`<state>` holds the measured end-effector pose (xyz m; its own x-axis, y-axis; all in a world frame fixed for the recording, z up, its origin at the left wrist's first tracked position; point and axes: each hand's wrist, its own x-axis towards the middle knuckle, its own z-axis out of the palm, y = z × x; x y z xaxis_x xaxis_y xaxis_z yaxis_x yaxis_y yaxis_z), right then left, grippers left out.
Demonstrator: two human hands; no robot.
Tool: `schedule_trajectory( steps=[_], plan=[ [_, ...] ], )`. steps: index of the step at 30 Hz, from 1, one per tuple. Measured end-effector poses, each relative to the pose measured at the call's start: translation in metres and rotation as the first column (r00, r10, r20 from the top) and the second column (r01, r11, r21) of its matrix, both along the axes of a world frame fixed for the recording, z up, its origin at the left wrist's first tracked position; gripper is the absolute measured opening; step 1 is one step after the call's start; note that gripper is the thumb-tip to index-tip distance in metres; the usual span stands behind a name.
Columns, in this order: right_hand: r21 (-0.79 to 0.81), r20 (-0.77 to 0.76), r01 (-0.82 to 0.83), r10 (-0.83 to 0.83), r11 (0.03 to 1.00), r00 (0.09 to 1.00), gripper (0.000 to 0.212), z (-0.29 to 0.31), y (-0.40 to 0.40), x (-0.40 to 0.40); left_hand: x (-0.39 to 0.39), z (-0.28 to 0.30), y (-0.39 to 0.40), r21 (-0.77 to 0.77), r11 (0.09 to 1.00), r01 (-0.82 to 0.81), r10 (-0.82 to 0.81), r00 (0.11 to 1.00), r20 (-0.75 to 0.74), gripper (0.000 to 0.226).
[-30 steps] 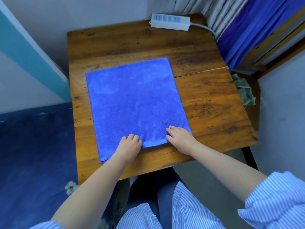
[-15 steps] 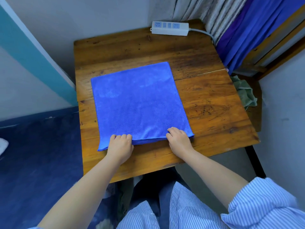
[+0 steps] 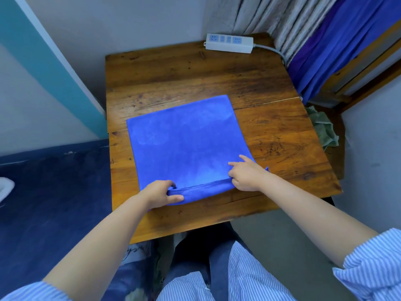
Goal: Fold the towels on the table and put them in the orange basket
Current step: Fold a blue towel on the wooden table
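Both hands are pinching the near hem of a plush blue towel [image 3: 186, 144], left hand [image 3: 159, 194] and right hand [image 3: 247, 177], lying rectangular on the grainy wooden bench [image 3: 282, 148].

wooden table [image 3: 271, 135] bears blue towel [image 3: 186, 144], white power strip [image 3: 229, 42].

Home corner; wooden table [image 3: 271, 135], curtains [image 3: 282, 20], power strip [image 3: 229, 42].
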<state>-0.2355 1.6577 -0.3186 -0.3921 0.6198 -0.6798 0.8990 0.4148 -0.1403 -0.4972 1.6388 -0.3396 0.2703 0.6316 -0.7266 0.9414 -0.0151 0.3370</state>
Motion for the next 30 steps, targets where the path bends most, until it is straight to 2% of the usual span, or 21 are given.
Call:
schedule_trajectory(
  steps=[2, 4, 7, 9, 12, 15, 19, 22, 26, 30],
  plan=[
    [-0.172, 0.020, 0.080, -0.078, 0.982, 0.997, 0.026, 0.007, 0.001, -0.007, -0.006, 0.000, 0.002, -0.139, 0.990, 0.024, -0.024, 1.000, 0.004, 0.067],
    [-0.342, 0.050, 0.174, -0.167, 0.923, 0.985, 0.027, 0.009, 0.005, -0.012, -0.011, 0.001, 0.004, -0.285, 0.957, 0.054, -0.066, 0.997, -0.030, 0.070],
    [-0.441, 0.185, 0.287, -0.227, 0.851, 0.956, 0.024, 0.010, 0.007, -0.016, -0.012, 0.003, 0.009, -0.453, 0.887, 0.092, -0.149, 0.985, -0.092, 0.071],
    [-0.451, 0.230, 0.342, -0.262, 0.824, 0.937, 0.021, 0.015, 0.011, -0.018, -0.011, 0.007, 0.015, -0.487, 0.871, 0.066, -0.140, 0.983, -0.118, 0.076],
    [-0.396, 0.163, 0.353, -0.313, 0.848, 0.936, 0.023, 0.022, 0.024, -0.018, -0.008, 0.015, 0.031, -0.395, 0.919, 0.018, -0.063, 0.993, -0.103, 0.070],
    [-0.237, 0.027, 0.338, -0.341, 0.911, 0.940, 0.028, 0.028, 0.047, -0.012, -0.013, 0.029, 0.059, -0.223, 0.975, -0.002, -0.012, 0.998, -0.062, 0.041],
    [-0.027, -0.072, 0.355, -0.356, 0.934, 0.932, 0.018, 0.034, 0.077, -0.007, -0.028, 0.043, 0.094, -0.102, 0.995, -0.024, 0.018, 0.998, -0.054, 0.021],
    [0.062, -0.088, 0.363, -0.357, 0.930, 0.930, 0.018, 0.032, 0.098, -0.004, -0.045, 0.044, 0.111, -0.037, 0.994, -0.098, 0.096, 0.994, -0.056, 0.020],
    [0.064, -0.095, 0.417, -0.411, 0.907, 0.907, 0.023, 0.023, 0.113, -0.002, -0.065, 0.032, 0.118, 0.018, 0.956, -0.294, 0.293, 0.956, 0.016, 0.014],
    [0.107, -0.120, 0.453, -0.441, 0.885, 0.890, 0.027, 0.015, 0.121, -0.006, -0.065, 0.018, 0.120, 0.118, 0.940, -0.321, 0.320, 0.947, 0.029, 0.025]
  ],
)
